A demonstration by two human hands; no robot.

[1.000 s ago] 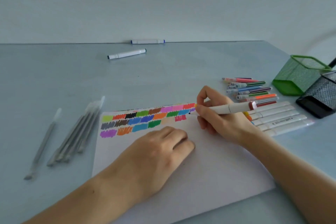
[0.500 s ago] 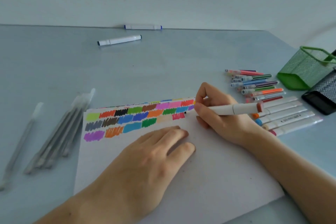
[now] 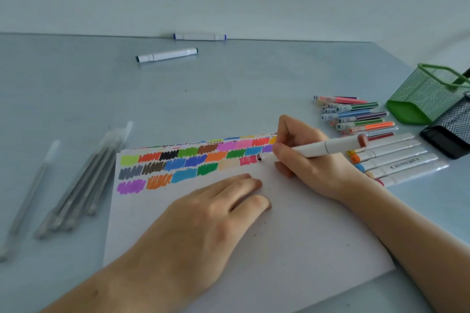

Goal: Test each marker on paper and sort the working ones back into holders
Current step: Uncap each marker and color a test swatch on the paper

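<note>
While the left hand (image 3: 203,218) lies flat, fingers straight, pinning the paper (image 3: 267,244) at centre frame, the right hand (image 3: 312,160) pinches a white marker (image 3: 328,147) with a brown end, its tip at a small dark mark beside the pink swatch: testing is in hand. The next move likely calls for a full scribble, then recapping. The pale blue table (image 3: 229,89) meets a plain wall; green holder (image 3: 427,99) and black holder (image 3: 450,132) stand at right.

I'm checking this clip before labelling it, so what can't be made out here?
- Black mesh holder, head view: cut off by the right edge, contents unseen.
- Grey pens: blurred, count unclear.
- Print on the white markers: too small.
- Marker tip: behind the right hand fingers.
</note>
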